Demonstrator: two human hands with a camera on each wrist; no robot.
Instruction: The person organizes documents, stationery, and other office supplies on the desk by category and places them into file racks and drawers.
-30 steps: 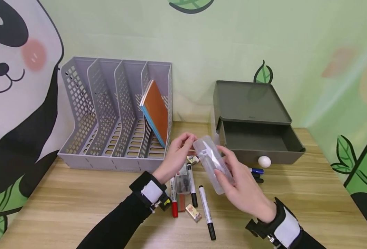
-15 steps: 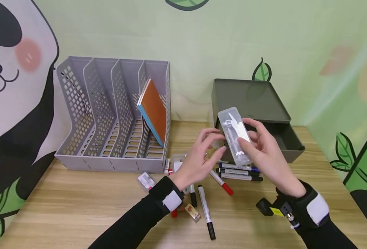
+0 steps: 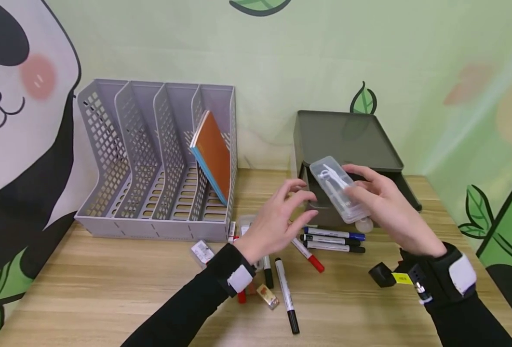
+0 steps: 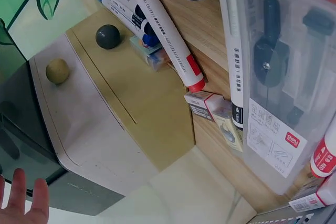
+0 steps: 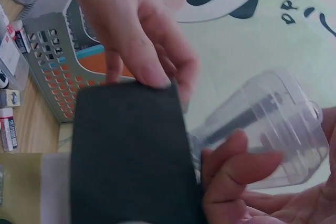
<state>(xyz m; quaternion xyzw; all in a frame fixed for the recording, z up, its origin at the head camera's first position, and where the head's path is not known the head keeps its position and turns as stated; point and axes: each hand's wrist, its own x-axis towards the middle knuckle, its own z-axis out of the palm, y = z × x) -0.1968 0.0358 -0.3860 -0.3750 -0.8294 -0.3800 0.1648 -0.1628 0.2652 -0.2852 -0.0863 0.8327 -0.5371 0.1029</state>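
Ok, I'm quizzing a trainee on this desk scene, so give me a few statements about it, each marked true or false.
1. The right hand holds the clear case. True.
2. The left hand grips the orange notebook. False: the left hand holds nothing, and the notebook is in the file rack.
3. The notebook leans in the rack's rightmost compartment, as the head view shows it. True.
4. The drawer is fully closed. False: it is pulled open.
5. The blue-capped marker lies on the table. True.
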